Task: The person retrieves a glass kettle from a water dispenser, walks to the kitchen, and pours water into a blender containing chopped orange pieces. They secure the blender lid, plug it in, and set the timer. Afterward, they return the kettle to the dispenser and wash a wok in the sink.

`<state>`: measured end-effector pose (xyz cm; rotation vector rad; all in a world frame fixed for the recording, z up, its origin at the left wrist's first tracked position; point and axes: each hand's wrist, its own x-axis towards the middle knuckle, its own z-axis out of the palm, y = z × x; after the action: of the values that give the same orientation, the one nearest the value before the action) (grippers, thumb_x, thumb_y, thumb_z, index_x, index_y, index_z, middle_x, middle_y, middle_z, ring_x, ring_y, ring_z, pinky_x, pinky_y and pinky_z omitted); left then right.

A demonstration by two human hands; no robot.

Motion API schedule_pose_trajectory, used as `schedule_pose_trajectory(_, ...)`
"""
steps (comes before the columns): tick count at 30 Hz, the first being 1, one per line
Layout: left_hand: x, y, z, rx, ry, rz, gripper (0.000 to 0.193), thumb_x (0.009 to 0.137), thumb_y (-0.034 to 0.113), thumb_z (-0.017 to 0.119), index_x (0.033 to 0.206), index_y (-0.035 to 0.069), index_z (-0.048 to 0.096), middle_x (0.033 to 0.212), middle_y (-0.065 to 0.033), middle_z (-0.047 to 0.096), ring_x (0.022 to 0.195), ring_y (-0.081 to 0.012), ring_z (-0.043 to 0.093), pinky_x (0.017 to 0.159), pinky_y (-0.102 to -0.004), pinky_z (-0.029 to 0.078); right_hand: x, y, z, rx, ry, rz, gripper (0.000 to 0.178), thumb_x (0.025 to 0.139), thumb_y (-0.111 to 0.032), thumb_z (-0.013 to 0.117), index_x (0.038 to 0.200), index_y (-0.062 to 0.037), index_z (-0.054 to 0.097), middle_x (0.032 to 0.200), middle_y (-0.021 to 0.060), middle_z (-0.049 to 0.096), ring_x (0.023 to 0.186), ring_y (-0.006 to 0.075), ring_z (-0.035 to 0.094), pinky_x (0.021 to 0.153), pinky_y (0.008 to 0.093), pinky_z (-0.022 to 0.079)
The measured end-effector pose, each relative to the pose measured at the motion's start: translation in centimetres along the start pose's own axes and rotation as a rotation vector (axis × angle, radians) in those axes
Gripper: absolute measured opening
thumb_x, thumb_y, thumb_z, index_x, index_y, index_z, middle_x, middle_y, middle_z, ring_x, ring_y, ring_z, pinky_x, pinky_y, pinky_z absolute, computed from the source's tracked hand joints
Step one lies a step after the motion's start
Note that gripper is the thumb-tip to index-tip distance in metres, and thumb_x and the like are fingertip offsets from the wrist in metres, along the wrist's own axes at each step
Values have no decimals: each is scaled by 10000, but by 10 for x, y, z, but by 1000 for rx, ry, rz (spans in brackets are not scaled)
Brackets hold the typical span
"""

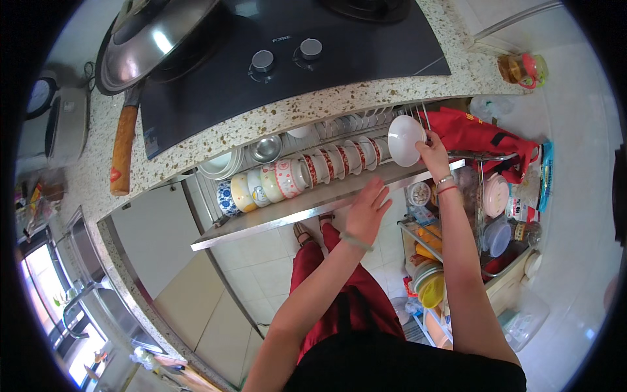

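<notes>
A plain white bowl [405, 141] is gripped by its right rim in my right hand [433, 157], over the right end of a pulled-out metal dish drawer [274, 225]. Above the drawer's front edge my left hand [367, 212] hovers with fingers stretched out, holding nothing. Along the drawer's front stands a row of patterned bowls: a blue-and-white one [226, 198], a yellow one [242, 192], a polka-dotted one [285, 178] and several red-and-white ones [326, 163]. Behind them sit a small steel bowl [266, 149] and stacked white plates [222, 163].
Above the drawer lie a speckled countertop [294, 101] and a black cooktop [353, 52]. A wok [160, 49] with a wooden handle [123, 150] juts over the counter at left. A wire shelf cart [483, 215] with containers and a red cloth [477, 130] stand at right.
</notes>
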<state>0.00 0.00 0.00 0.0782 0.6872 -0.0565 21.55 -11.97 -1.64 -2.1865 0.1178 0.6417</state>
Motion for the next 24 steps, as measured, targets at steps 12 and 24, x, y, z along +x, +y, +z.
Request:
schedule_pose_trajectory(12, 158, -51, 69, -57, 293, 38, 214, 998, 317, 501, 1051, 140, 609, 829, 35, 541, 731, -100, 482, 695, -284, 445, 48, 11, 24, -883, -28, -338, 587, 762, -363, 718, 1234, -61, 545, 951, 182, 669, 971, 354, 613, 848, 421, 517)
schedule_pose_trajectory(24, 155, -12, 33, -14, 521, 89, 254, 987, 311, 500, 1147, 125, 567, 1030, 14, 517, 911, -144, 467, 860, -386, 380, 64, 30, 82, -985, -213, -134, 696, 792, -584, 649, 1208, -43, 511, 1119, 292, 581, 1068, 431, 586, 876, 464, 516)
